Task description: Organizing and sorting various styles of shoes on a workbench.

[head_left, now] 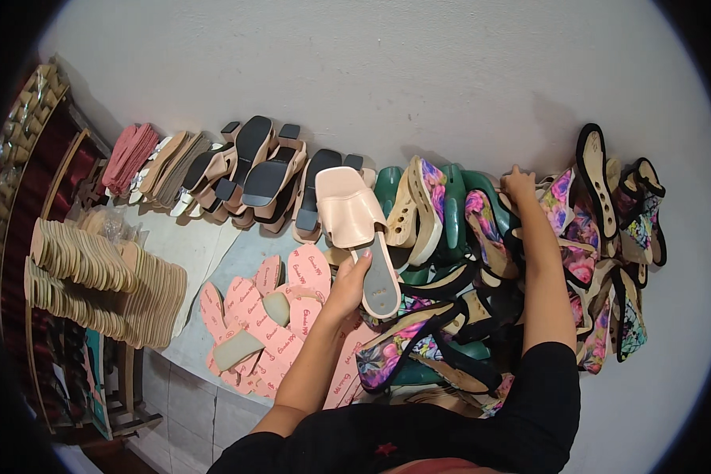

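In my left hand [350, 286], closed on its edge near the insole, is a beige slide sandal [347, 207] with a broad strap and a grey insole. The sandal is raised over the table, its strap end toward the wall. My right arm stretches to the far side, where my right hand [518, 185] reaches into the shoes by the wall. Its fingertips are mostly hidden there. Close to that hand are a green shoe last [483, 186] and a floral wedge shoe [490, 231]. More floral wedges [395, 347] lie heaped below my right forearm.
Beige heeled sandals with black soles [272, 178] line the wall. Pink printed insoles [276, 336] spread across the table [183, 347]. Stacks of tan soles [110, 284] stand at its left edge, with pink pieces [130, 158] behind. Black-trimmed floral shoes [596, 182] crowd the right.
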The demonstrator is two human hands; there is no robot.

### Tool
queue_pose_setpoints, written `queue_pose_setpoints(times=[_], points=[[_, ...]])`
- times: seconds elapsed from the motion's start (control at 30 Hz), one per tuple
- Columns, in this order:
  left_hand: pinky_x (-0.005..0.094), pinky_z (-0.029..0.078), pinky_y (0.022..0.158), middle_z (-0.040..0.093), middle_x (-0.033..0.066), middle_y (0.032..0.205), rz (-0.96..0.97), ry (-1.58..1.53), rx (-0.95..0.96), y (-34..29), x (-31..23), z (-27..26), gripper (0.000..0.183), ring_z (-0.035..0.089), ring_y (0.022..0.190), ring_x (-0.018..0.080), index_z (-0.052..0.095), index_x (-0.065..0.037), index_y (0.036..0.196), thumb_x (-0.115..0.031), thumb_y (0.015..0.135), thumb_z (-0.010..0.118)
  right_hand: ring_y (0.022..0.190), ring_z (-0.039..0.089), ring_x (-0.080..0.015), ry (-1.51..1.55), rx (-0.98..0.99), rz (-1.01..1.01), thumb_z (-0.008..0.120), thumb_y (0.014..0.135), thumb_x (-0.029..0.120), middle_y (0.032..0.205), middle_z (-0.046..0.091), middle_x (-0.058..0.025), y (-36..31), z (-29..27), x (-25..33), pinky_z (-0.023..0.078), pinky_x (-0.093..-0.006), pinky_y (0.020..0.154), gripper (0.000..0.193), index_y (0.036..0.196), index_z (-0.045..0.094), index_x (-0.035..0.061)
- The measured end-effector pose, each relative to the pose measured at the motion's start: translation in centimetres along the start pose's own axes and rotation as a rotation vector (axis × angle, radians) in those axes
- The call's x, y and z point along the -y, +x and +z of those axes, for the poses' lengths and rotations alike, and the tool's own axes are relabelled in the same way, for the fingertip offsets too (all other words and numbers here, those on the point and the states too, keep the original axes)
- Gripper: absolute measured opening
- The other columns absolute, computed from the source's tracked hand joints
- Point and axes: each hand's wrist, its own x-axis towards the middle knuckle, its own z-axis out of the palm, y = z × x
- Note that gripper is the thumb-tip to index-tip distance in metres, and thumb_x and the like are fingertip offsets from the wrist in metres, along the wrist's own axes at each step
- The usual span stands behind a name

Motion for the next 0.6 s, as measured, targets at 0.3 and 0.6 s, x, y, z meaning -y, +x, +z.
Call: queue_pose_setpoints(times=[0.3, 0.6], points=[[0.0325, 0.048, 0.079, 0.055, 0.0167, 0.101, 0.072, 0.016, 0.027, -0.1, 0.4, -0.7, 0.046, 0.059, 0.088, 0.0236, 0.032, 0.002, 0.120, -0.007, 0.077, 0.046, 0.091, 0.054, -0.0346, 0.509, -0.569, -0.079, 0.067, 0.057, 0.013, 0.105, 0.046, -0.0149, -5.7, -7.2, -1.0, 0.042, -0.0452, 0.074, 0.052, 0.106, 0.051, 0.0168], [0.0289, 0.052, 0.069, 0.061, 0.0187, 0.094, 0.123, 0.027, 0.208, -3.9, -3.6, -0.4, 0.028, 0.062, 0.081, 0.0205, 0.038, 0.002, 0.115, -0.013, 0.092, 0.035, 0.087, 0.059, -0.0216, 1.207, -0.629, -0.378, 0.057, 0.061, 0.008, 0.099, 0.059, -0.0158, -16.2, -20.4, 0.8, 0.046, -0.0309, 0.078, 0.066, 0.125, 0.041, 0.0040]])
